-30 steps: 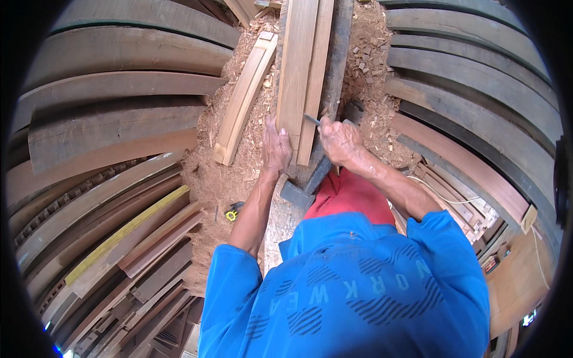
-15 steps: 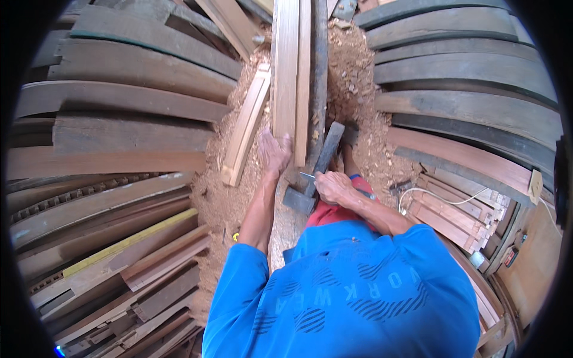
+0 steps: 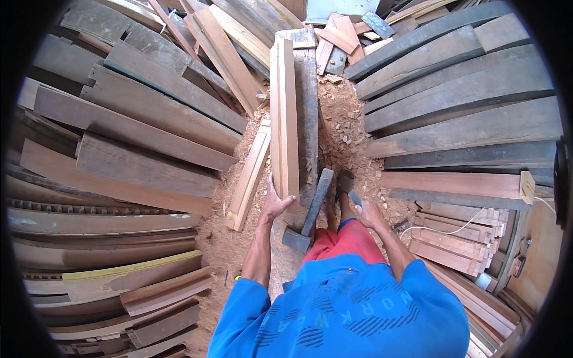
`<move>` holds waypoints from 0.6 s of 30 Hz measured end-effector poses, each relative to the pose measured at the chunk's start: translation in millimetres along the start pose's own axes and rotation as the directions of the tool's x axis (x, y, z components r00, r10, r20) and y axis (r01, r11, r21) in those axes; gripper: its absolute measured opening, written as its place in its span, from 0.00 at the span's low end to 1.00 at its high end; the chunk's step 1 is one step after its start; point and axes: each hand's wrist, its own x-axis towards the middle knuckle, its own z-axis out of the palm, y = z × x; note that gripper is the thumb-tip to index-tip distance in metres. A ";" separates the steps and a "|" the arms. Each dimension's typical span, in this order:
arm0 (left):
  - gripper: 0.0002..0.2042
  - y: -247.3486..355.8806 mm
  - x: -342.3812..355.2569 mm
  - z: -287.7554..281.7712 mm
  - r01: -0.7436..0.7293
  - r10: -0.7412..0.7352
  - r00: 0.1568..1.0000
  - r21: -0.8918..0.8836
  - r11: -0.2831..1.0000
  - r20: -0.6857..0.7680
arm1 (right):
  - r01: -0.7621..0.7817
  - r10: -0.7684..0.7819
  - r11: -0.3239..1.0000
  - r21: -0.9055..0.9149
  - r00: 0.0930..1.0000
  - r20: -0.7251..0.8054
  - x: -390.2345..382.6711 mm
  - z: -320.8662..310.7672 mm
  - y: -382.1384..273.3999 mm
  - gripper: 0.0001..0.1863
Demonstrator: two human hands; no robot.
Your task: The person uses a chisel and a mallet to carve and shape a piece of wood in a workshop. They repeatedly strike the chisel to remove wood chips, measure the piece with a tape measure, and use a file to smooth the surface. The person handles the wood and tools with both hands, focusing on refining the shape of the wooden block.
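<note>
A long pale wooden beam [image 3: 283, 113] with a lengthwise line lies on the narrow, worn bench [image 3: 307, 101], pointing away from me. My left hand [image 3: 278, 203] grips its near end, thumb across the end and fingers along the left side. To the right of the bench, my right hand [image 3: 372, 216] is closed around a chisel [image 3: 355, 197]; its grey blade points forward and left, and the handle is mostly hidden in my fist. Between my hands a mallet [image 3: 317, 203] rests on the bench, its dark block head towards me and its handle pointing away.
Stacked boards line the left [image 3: 149, 158] and right [image 3: 459, 119]. Left of the bench a shaped wooden piece [image 3: 249, 176] lies among wood shavings [image 3: 343, 125]. Offcuts are heaped at the far end. A white cable [image 3: 447, 230] crosses joined wooden frames [image 3: 447, 247] at the right.
My right hand has moved right with the chisel, away from the mallet. My left hand now wraps the beam's near end, and the beam appears turned. The view takes in more of the far end.
</note>
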 end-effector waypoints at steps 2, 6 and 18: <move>0.64 -10.8 0.6 -0.9 -0.002 0.002 1.000 -0.035 0.999 0.008 | -0.011 0.013 1.000 -0.025 0.998 0.060 -5.5 14.8 1.0 0.18; 0.63 -12.6 0.9 -1.8 0.012 -0.010 1.000 -0.065 0.998 0.028 | -0.022 0.026 0.999 -0.030 0.990 0.139 -17.5 32.0 -8.2 0.17; 0.65 -2.9 -5.7 2.2 -0.015 0.018 0.999 0.094 0.996 -0.029 | 0.003 0.004 0.997 -0.075 0.996 0.094 -1.8 44.5 -1.1 0.16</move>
